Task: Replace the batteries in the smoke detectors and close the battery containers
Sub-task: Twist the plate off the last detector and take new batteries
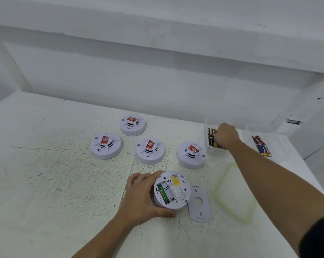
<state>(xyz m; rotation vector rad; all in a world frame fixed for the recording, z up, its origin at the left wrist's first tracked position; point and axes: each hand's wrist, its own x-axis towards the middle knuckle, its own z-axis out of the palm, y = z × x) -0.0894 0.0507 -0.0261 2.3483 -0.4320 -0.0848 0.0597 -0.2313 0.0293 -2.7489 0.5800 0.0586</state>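
While the left grip [140,194] curls around the rim of the round white plastic smoke detector [176,190], which lies back-side up on the near part of the speckled white counter [55,174], the right grip [227,136] reaches down into the clear plastic box [211,155] of loose black-and-gold batteries [211,136] at the far right. We judge that the coming move turns on one relation: the open battery bay [164,192] lies nearer to us and to the left of the right grip, well apart from it. Its long axis runs roughly away from us, so a battery must be turned along that line. The right fingers are curled downward and hide their own tips, so we cannot tell whether they already pinch a battery. Whether any cell sits in the bay is also hard to make out.
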